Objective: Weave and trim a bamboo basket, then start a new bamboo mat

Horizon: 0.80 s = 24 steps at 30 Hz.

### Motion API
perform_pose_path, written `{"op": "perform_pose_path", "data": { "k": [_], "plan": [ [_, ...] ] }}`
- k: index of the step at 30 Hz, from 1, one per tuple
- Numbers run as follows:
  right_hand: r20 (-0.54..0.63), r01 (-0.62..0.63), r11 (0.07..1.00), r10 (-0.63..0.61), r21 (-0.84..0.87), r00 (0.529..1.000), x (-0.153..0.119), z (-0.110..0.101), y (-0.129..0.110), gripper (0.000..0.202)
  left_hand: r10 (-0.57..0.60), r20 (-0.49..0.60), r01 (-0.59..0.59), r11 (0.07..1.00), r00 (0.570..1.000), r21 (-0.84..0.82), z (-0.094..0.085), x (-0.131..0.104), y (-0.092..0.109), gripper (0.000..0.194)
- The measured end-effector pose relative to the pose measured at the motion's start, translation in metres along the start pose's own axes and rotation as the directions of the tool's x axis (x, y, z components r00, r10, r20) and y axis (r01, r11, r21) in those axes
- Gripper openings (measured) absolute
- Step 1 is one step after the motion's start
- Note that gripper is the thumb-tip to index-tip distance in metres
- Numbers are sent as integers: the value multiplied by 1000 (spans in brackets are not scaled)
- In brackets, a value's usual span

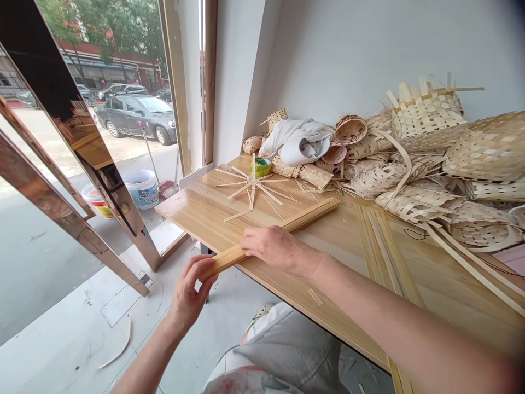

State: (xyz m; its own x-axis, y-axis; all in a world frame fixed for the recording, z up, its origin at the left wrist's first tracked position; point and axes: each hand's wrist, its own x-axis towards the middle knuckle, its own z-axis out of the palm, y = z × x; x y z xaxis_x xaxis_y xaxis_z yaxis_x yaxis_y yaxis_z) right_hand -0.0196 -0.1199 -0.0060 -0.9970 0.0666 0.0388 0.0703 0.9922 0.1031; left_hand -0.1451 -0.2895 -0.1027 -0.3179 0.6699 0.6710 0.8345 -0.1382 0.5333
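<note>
Dark car (137, 116) outside, leafy trees (118, 33), blue-labelled bucket (142, 192), green tape roll (264, 167)

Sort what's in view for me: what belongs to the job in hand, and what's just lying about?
Likely the job:
strip bundle, held by left hand and right hand
table
perhaps crossed strips, long loose strips

Seemingly lying about:
woven pieces
white cloth
green roll
white bucket

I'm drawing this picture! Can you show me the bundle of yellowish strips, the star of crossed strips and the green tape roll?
Bundle of yellowish strips (312, 215): head view, top side toward its far end.
Star of crossed strips (253, 180): head view, where they cross.
Green tape roll (263, 170): head view, outer side.
</note>
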Motion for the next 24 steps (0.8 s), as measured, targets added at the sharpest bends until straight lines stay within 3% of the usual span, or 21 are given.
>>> {"op": "perform_pose_path", "data": {
  "k": [5, 10, 19, 24],
  "plan": [
    [4, -5, 1000, 5, -8, 1000, 3, -10, 2, 13, -7, 3, 7, 1000, 1000, 21, -1, 0, -2, 22],
    [23, 56, 971, -52, -234, 998, -1, -21, -9, 18, -25, -7, 25, 999, 1000, 42, 0, -1, -3, 27],
    [-47, 88, 917, -115, -388, 992, -7, -15, -11, 19, -18, -16, 19, 1000, 1000, 15, 0, -2, -4, 30],
    [-101, -2, 897, -47, -442, 994, -12, -34, -10, 23, 6, -6, -6, 1000, 1000, 5, 1, -3, -4, 26]
  ]
}}
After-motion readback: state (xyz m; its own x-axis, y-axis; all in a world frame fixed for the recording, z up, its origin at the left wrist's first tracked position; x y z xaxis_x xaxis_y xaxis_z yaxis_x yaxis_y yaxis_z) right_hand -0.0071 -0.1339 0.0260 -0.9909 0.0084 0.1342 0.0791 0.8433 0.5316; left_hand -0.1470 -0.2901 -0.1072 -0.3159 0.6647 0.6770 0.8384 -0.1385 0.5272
